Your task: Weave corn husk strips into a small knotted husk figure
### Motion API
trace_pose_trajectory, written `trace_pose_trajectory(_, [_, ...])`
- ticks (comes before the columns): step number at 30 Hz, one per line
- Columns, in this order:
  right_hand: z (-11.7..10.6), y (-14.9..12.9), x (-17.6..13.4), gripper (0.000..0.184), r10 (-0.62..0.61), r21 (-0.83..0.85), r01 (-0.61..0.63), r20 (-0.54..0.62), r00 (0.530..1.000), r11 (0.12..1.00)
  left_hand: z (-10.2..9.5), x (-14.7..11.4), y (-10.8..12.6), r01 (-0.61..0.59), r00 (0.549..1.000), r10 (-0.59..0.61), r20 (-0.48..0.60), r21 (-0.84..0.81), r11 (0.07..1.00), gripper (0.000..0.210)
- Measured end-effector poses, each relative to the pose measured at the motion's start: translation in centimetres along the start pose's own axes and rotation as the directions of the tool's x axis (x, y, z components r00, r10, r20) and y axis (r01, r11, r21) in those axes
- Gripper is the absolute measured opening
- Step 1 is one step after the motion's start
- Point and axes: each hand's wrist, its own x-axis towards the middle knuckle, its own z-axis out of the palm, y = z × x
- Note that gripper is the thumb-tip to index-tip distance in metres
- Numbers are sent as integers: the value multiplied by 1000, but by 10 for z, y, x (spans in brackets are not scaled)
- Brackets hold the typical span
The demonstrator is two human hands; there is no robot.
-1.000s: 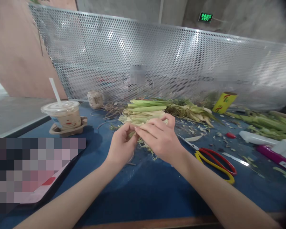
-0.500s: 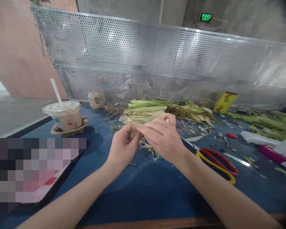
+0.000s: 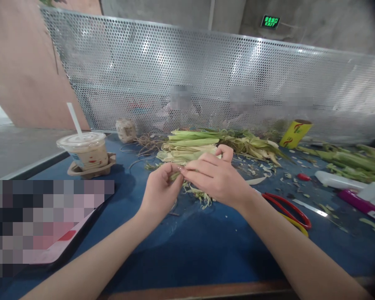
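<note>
My left hand [image 3: 161, 187] and my right hand [image 3: 215, 179] meet fingertip to fingertip above the middle of the table. Both are closed in a pinch on a small piece of pale green corn husk, mostly hidden by the fingers. Thin shredded husk strips [image 3: 206, 201] show just below; whether they hang from the held piece or lie on the table I cannot tell. Behind my fingers is a layered stack of corn husks [image 3: 190, 143]. Scissors with red and yellow handles [image 3: 303, 216] lie partly hidden behind my right forearm.
To the left stand a lidded drink cup [image 3: 89, 152] in a cardboard holder and a blurred-out tray-like object [image 3: 54, 254]. Twine [image 3: 148, 143] lies beside a wrapped lump [image 3: 126, 130]. On the right are a yellow roll [image 3: 295, 134], a white-and-purple tool [image 3: 356, 200] and husk scraps. A perforated metal screen [image 3: 206, 75] stands behind.
My right hand and forearm have shifted slightly, now covering more of the scissors. The fingertips remain pinched together at nearly the same spot.
</note>
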Motion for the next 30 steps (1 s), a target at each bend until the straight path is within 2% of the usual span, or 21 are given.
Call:
trace_pose_trajectory(7, [1, -3, 1, 22, -107, -116, 102, -43, 993, 988, -1, 0, -2, -6, 1000, 5, 11, 39, 999, 8])
trace_pose_trajectory(12, [4, -4, 0, 24, -140, -154, 133, -38, 989, 979, 2, 0, -1, 15, 999, -16, 37, 24, 1000, 7])
trace_pose_trajectory(15, [3, -4, 0, 24, -110, -136, 107, -19, 994, 985, 3, 0, 0, 27, 999, -27, 46, 10, 1000, 8])
trace_pose_trajectory(22, [0, 1, 0, 21, 0, 53, -4, 75, 997, 999, 0, 3, -3, 18, 999, -20, 46, 35, 999, 7])
trace_pose_trajectory(30, [3, -13, 5, 25, 79, -40, -79, 0, 997, 996, -2, 1, -8, -42, 998, 37, 45, 96, 994, 15])
